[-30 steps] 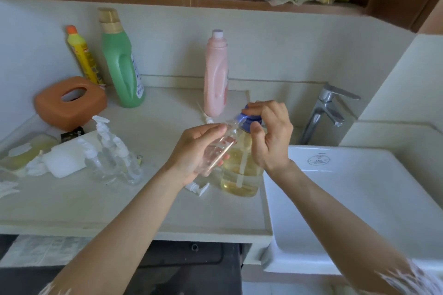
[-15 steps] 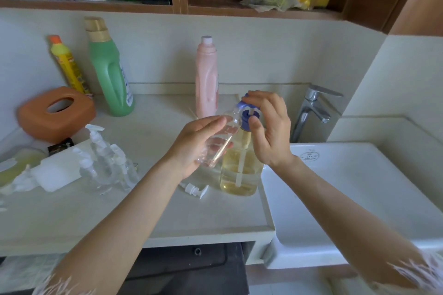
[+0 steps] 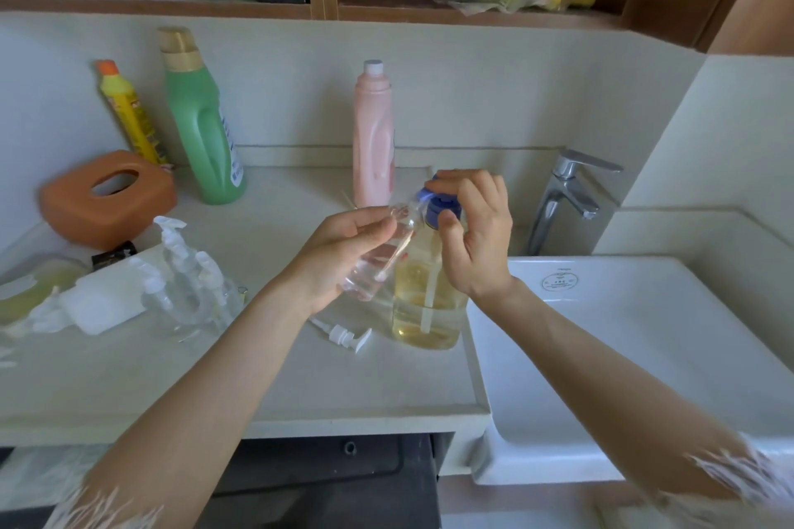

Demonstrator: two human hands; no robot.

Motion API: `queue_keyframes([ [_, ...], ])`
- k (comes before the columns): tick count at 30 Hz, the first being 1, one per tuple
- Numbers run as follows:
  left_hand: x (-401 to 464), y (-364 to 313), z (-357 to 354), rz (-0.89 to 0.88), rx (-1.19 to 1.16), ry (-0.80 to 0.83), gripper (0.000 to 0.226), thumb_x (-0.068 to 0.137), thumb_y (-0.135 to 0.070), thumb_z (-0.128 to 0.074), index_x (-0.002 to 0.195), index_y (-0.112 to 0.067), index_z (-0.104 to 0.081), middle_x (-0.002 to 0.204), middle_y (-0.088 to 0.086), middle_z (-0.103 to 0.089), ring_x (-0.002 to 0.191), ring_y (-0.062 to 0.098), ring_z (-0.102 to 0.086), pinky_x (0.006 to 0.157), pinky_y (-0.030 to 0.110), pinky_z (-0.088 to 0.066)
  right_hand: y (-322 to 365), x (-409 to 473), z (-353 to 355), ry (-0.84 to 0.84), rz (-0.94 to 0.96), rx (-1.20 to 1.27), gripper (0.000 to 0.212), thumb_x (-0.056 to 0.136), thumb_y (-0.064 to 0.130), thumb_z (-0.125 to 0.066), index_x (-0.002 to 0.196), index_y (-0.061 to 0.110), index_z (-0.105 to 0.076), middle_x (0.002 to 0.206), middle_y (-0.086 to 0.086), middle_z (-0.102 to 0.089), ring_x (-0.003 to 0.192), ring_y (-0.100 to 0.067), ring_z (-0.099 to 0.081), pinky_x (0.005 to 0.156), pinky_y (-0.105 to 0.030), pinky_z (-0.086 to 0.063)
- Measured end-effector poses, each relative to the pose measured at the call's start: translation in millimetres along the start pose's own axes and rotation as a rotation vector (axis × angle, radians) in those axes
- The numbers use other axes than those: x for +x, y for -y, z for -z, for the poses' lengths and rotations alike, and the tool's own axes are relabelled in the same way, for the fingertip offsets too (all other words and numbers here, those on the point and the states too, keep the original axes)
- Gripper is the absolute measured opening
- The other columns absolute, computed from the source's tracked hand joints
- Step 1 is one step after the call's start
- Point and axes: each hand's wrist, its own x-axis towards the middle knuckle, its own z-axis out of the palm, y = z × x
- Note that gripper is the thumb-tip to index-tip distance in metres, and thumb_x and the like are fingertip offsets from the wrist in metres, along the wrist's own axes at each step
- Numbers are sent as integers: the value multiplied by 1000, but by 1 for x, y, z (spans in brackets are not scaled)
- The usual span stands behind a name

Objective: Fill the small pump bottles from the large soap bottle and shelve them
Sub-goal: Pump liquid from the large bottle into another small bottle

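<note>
Head view: the left hand (image 3: 343, 253) is wrapped around a small clear bottle (image 3: 378, 258), holding it tilted with its open mouth up against the blue pump head (image 3: 440, 208) of the large soap bottle (image 3: 427, 301). The right hand (image 3: 477, 236) curls over that pump head, fingers laid on its top and the thumb against its front. The large soap bottle stands upright at the counter's (image 3: 258, 382) right edge, just beside the white sink (image 3: 644, 335), and holds yellow liquid in its lower part. A loose white pump top (image 3: 343, 333) lies on the counter just left of its base. Toward the counter's left edge stands a cluster of clear pump bottles (image 3: 189, 283) with white pumps fitted, beside a white block whose nature I cannot tell. Along the back edge stand a pink bottle (image 3: 373, 137), a green bottle (image 3: 202, 120), a yellow bottle (image 3: 129, 116) and an orange tissue box (image 3: 107, 198). A chrome faucet (image 3: 567, 193) rises behind the sink.
</note>
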Motion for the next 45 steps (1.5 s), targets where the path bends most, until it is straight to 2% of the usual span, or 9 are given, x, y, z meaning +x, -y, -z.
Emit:
queue_keyframes([
  [4,-6,-6,5,-120,52,-3,52,78,-26,-77,123,-10,-59,105,6,-71,94,20,-63,82,27,-49,3,5,8,41,-9,26,34,87,16,-37,96,5,-69,104,6,-58,92,-30,-56,85,-8,-30],
  [8,-13,-24,18,-161,19,-10,78,56,-49,-89,118,-11,-61,103,2,-72,94,18,-65,80,28,-52,8,3,8,20,-49,42,35,88,18,-37,96,5,-68,106,4,-58,96,-29,-55,83,-7,-33],
  [14,-27,-66,43,-182,-201,92,54,62,-43,-86,110,-21,-72,104,5,-73,93,14,-69,75,27,-55,13,4,0,-39,-85,53,32,85,16,-38,91,8,-68,102,6,-58,95,-26,-54,79,-8,-36],
  [20,-36,-98,32,-399,24,-130,82,49,-47,-91,118,-20,-56,98,1,-74,96,17,-66,83,29,-53,19,4,-1,-34,-84,30,32,86,18,-39,92,6,-68,103,4,-56,93,-27,-53,77,-4,-34],
  [26,-41,-108,36,-485,41,-217,45,75,-23,-72,116,-22,-54,89,0,-74,90,21,-66,82,35,-53,23,4,0,-31,-87,3,30,84,18,-40,93,8,-67,102,5,-56,92,-24,-51,77,0,-33],
  [28,-43,-106,36,-534,87,-243,50,70,-27,-74,116,-23,-54,85,0,-74,91,25,-63,84,38,-52,23,4,-1,-32,-88,-5,30,84,19,-41,94,9,-67,103,7,-55,92,-22,-50,77,0,-32],
  [31,-47,-104,36,-536,102,-217,53,68,-28,-76,115,-24,-53,86,2,-75,90,18,-68,79,29,-54,22,3,-2,-18,-109,-15,31,84,21,-41,95,10,-67,104,8,-55,95,-20,-49,77,-3,-33],
  [37,-53,-100,39,-388,-70,68,73,66,-37,-85,126,-17,-48,105,14,-71,97,26,-69,82,34,-56,24,4,-3,-26,-137,-19,32,84,24,-40,94,10,-68,103,11,-53,95,-20,-48,78,-1,-31],
  [45,-51,-84,29,-482,178,-83,64,69,-47,-80,121,-22,-54,108,-1,-73,102,18,-68,85,25,-52,25,5,1,-6,-92,-48,31,85,22,-42,96,9,-68,104,9,-53,95,-23,-50,79,1,-30],
])
